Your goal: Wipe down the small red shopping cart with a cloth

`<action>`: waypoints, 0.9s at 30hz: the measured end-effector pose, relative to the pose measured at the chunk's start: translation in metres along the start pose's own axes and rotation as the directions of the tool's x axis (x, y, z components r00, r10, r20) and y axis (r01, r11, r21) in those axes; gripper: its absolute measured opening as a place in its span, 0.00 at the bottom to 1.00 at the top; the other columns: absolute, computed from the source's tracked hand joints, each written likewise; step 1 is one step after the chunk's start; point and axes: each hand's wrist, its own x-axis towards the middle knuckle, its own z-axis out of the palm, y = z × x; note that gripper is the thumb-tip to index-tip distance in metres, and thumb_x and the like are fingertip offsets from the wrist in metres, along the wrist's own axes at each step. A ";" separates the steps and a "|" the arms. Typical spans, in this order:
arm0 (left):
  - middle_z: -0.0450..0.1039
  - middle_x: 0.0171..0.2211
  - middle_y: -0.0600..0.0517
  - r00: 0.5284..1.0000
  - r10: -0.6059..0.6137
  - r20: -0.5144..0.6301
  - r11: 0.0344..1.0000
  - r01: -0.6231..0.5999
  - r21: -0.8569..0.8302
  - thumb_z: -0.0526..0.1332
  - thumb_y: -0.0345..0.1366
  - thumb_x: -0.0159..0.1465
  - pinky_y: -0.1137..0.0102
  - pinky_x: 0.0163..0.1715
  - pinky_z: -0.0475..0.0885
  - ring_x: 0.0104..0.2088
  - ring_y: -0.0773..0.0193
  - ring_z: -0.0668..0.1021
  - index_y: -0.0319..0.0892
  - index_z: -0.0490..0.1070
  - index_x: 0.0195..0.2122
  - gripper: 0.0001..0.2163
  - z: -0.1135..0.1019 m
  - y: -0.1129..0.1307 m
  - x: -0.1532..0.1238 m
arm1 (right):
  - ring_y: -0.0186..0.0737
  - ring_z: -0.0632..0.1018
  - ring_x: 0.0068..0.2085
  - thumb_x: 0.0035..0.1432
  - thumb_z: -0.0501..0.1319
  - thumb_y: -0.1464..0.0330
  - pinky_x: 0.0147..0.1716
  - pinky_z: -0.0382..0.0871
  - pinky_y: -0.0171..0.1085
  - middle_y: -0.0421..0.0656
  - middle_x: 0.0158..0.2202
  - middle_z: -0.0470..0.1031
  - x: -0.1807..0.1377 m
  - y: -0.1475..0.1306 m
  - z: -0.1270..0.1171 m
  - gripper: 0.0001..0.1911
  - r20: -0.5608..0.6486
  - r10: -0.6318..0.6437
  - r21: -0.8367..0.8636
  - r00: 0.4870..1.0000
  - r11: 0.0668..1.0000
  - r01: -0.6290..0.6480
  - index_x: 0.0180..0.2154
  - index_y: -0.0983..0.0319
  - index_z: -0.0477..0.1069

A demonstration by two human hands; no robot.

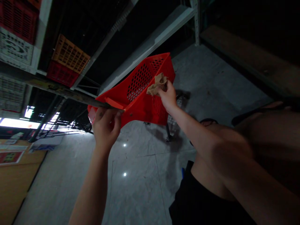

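Observation:
My right hand [169,97] is closed on a crumpled brown cloth [159,83], which lies against the upper edge of a red plastic shopping cart [142,107]. Honeycomb holes cover parts of the cart's sides. My left hand [106,125] has its fingers curled at the thin end of a long dark pole [77,97], close to the cart's other end. From there the pole runs off to the left edge. How far the fingers wrap round it is partly hidden. Small wheels [168,137] show under the cart.
Metal shelving [150,47] stands beyond the cart. Orange [70,53] and red crates [62,73] sit on racks at upper left, with a white crate [15,48] nearby. My knees are close at right over the grey tiled floor [138,187]. A tan panel [21,178] stands lower left.

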 end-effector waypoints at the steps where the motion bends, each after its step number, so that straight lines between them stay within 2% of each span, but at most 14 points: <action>1: 0.76 0.38 0.49 1.000 -0.006 0.004 1.000 0.006 0.008 0.61 0.41 0.71 0.63 0.37 0.73 0.40 0.56 0.79 0.46 0.79 0.39 0.09 0.005 0.000 0.003 | 0.47 0.79 0.57 0.61 0.63 0.72 0.62 0.72 0.52 0.49 0.55 0.79 -0.010 -0.008 0.010 0.22 0.042 0.027 0.030 0.999 0.999 -0.028 0.58 0.59 0.72; 3: 0.77 0.36 0.50 1.000 0.007 0.027 1.000 -0.007 0.005 0.62 0.40 0.69 0.62 0.37 0.73 0.38 0.57 0.79 0.46 0.79 0.36 0.08 0.015 0.002 0.010 | 0.45 0.78 0.58 0.59 0.64 0.75 0.63 0.72 0.49 0.47 0.56 0.79 -0.031 -0.027 0.029 0.22 0.105 0.033 0.063 0.994 0.997 -0.040 0.55 0.58 0.74; 6: 0.80 0.33 0.52 0.999 0.036 0.014 0.998 -0.035 -0.050 0.61 0.36 0.67 0.61 0.44 0.74 0.38 0.57 0.80 0.46 0.78 0.32 0.07 0.024 0.011 0.020 | 0.44 0.77 0.61 0.56 0.64 0.77 0.65 0.71 0.47 0.46 0.58 0.78 -0.057 -0.059 0.041 0.23 0.088 -0.069 0.059 0.994 0.996 0.064 0.53 0.56 0.75; 9: 0.82 0.32 0.52 1.000 -0.014 -0.005 0.995 0.014 -0.104 0.61 0.35 0.66 0.63 0.44 0.75 0.38 0.58 0.81 0.45 0.78 0.32 0.07 0.031 0.020 0.028 | 0.43 0.77 0.60 0.57 0.60 0.79 0.65 0.71 0.45 0.44 0.56 0.78 -0.070 -0.084 0.034 0.23 0.094 -0.199 0.084 0.975 0.978 0.191 0.50 0.55 0.77; 12: 0.82 0.31 0.52 1.000 -0.016 -0.023 0.993 0.013 -0.119 0.61 0.34 0.66 0.65 0.40 0.75 0.36 0.59 0.81 0.45 0.78 0.32 0.07 0.032 0.032 0.028 | 0.42 0.78 0.59 0.58 0.58 0.79 0.63 0.72 0.44 0.42 0.55 0.79 -0.069 -0.095 0.022 0.22 0.150 -0.282 0.085 0.948 0.959 0.272 0.49 0.53 0.78; 15: 0.81 0.31 0.51 0.998 0.044 -0.035 0.987 -0.049 -0.153 0.61 0.32 0.66 0.66 0.39 0.75 0.35 0.60 0.81 0.43 0.77 0.32 0.06 0.022 0.043 0.019 | 0.43 0.78 0.57 0.58 0.57 0.78 0.61 0.72 0.45 0.44 0.55 0.79 -0.055 -0.084 0.018 0.20 0.130 -0.230 0.014 0.964 0.973 0.230 0.48 0.55 0.77; 19: 0.81 0.35 0.50 0.996 0.093 -0.015 0.966 -0.094 -0.242 0.62 0.27 0.65 0.68 0.37 0.77 0.38 0.61 0.83 0.43 0.76 0.34 0.05 -0.006 0.050 -0.007 | 0.45 0.80 0.51 0.58 0.58 0.75 0.55 0.74 0.44 0.47 0.48 0.81 -0.021 -0.046 0.014 0.11 0.046 -0.059 -0.074 0.997 0.995 0.062 0.40 0.58 0.75; 22: 0.82 0.36 0.51 0.991 0.130 0.025 0.951 -0.118 -0.287 0.62 0.24 0.63 0.68 0.36 0.78 0.40 0.60 0.84 0.44 0.76 0.36 0.08 -0.028 0.055 -0.029 | 0.45 0.79 0.46 0.57 0.60 0.74 0.51 0.73 0.43 0.47 0.43 0.80 -0.002 -0.018 0.005 0.06 -0.051 0.056 -0.125 0.997 0.990 -0.062 0.36 0.58 0.72; 24: 0.81 0.33 0.52 0.990 0.134 0.048 0.944 -0.112 -0.311 0.61 0.23 0.63 0.67 0.33 0.79 0.39 0.59 0.85 0.46 0.76 0.36 0.09 -0.039 0.060 -0.040 | 0.44 0.79 0.43 0.58 0.61 0.71 0.50 0.73 0.43 0.46 0.41 0.79 -0.002 -0.008 0.001 0.03 -0.100 0.113 -0.130 0.989 0.983 -0.126 0.35 0.58 0.72; 27: 0.80 0.30 0.53 0.994 0.089 0.055 0.936 -0.065 -0.345 0.60 0.23 0.63 0.68 0.32 0.79 0.38 0.60 0.84 0.46 0.74 0.35 0.09 -0.045 0.068 -0.048 | 0.44 0.78 0.42 0.57 0.63 0.68 0.49 0.73 0.44 0.46 0.40 0.79 -0.023 -0.010 0.004 0.04 -0.125 0.158 -0.094 0.980 0.981 -0.170 0.37 0.58 0.72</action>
